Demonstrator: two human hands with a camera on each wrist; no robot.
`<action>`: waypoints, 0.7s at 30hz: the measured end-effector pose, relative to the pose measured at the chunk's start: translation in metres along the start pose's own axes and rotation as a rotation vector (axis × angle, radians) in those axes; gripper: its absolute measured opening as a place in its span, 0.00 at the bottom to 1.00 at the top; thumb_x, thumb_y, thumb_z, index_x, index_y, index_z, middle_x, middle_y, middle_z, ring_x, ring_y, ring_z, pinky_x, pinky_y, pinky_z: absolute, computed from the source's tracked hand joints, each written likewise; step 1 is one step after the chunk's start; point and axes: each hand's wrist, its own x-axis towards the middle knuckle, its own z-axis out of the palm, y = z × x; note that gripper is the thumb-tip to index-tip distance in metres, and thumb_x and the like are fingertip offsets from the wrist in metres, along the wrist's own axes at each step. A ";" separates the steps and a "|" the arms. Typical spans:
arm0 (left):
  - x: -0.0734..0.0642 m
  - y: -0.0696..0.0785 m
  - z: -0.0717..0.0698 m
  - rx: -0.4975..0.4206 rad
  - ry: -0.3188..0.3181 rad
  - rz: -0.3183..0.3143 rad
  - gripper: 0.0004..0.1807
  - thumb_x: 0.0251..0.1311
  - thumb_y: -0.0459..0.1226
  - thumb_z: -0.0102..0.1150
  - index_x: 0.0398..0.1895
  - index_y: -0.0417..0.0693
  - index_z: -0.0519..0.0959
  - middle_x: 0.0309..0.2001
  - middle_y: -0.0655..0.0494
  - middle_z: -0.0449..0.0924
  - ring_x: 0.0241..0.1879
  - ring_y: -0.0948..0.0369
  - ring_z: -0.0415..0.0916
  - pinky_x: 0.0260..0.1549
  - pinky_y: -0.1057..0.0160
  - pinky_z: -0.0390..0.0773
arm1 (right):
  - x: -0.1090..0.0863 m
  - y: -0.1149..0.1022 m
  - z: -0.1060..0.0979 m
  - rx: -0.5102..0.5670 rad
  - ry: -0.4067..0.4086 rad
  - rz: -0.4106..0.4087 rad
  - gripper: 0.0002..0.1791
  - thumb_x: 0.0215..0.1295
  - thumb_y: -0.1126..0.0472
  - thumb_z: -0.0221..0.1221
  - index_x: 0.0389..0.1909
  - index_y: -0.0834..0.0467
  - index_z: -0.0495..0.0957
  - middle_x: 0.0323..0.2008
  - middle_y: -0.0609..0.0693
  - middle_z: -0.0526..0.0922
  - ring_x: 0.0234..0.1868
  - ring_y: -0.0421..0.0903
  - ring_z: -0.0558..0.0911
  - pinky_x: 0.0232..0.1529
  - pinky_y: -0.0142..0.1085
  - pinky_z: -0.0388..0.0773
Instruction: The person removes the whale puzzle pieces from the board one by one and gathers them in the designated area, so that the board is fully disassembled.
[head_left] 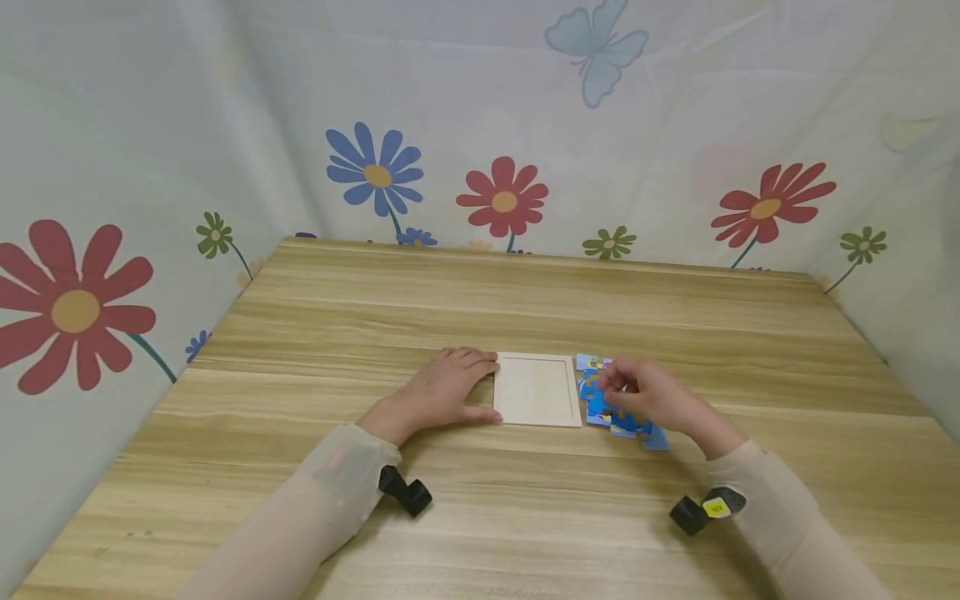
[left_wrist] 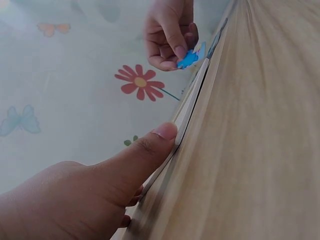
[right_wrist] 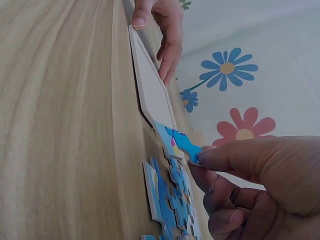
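A square wooden puzzle tray (head_left: 536, 390) with a raised rim lies bare on the table. My left hand (head_left: 442, 387) rests at the tray's left side, the thumb touching the near corner and the fingers at the far corner. In the right wrist view, my right hand (right_wrist: 255, 182) pinches a blue puzzle piece (right_wrist: 185, 145) between thumb and index finger, held above the tray's right edge. Several interlocking blue puzzle pieces (head_left: 597, 410) lie on the table just right of the tray, partly hidden under my right hand in the head view.
The wood-grain table (head_left: 450, 300) reaches back to a white curtain (head_left: 450, 92) printed with flowers and a butterfly. Each sleeve carries a small black wrist camera, one on the left (head_left: 405, 492) and one on the right (head_left: 705, 508).
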 end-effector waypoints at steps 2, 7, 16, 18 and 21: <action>0.000 0.000 0.000 -0.001 0.003 0.001 0.43 0.54 0.64 0.58 0.66 0.47 0.69 0.69 0.52 0.67 0.69 0.52 0.62 0.70 0.50 0.58 | 0.000 0.000 0.001 -0.006 -0.006 0.004 0.04 0.65 0.67 0.58 0.39 0.63 0.77 0.31 0.51 0.76 0.26 0.39 0.68 0.25 0.27 0.66; 0.000 -0.002 0.001 0.001 0.008 0.003 0.43 0.54 0.64 0.59 0.66 0.47 0.69 0.68 0.52 0.67 0.69 0.52 0.63 0.69 0.50 0.58 | 0.002 0.001 0.004 -0.013 -0.015 0.022 0.04 0.65 0.67 0.58 0.39 0.62 0.77 0.32 0.51 0.76 0.25 0.38 0.68 0.25 0.27 0.67; 0.001 -0.003 0.003 -0.002 0.013 0.004 0.43 0.53 0.65 0.58 0.66 0.48 0.69 0.68 0.53 0.67 0.69 0.53 0.63 0.70 0.50 0.58 | 0.007 0.004 0.012 -0.038 -0.017 0.028 0.04 0.63 0.68 0.59 0.38 0.62 0.78 0.31 0.50 0.78 0.25 0.37 0.69 0.26 0.27 0.68; 0.000 -0.003 0.003 -0.001 0.012 0.005 0.43 0.54 0.64 0.58 0.66 0.47 0.69 0.68 0.53 0.67 0.69 0.53 0.63 0.70 0.50 0.57 | 0.007 0.004 0.014 -0.049 -0.016 0.036 0.03 0.63 0.68 0.59 0.37 0.61 0.77 0.31 0.49 0.78 0.26 0.37 0.69 0.27 0.27 0.68; 0.000 -0.003 0.003 -0.003 0.010 0.008 0.43 0.54 0.64 0.58 0.66 0.47 0.69 0.68 0.52 0.67 0.69 0.52 0.63 0.70 0.50 0.57 | 0.007 0.005 0.017 -0.061 -0.019 0.044 0.03 0.63 0.67 0.60 0.37 0.60 0.77 0.30 0.48 0.78 0.26 0.37 0.69 0.27 0.27 0.68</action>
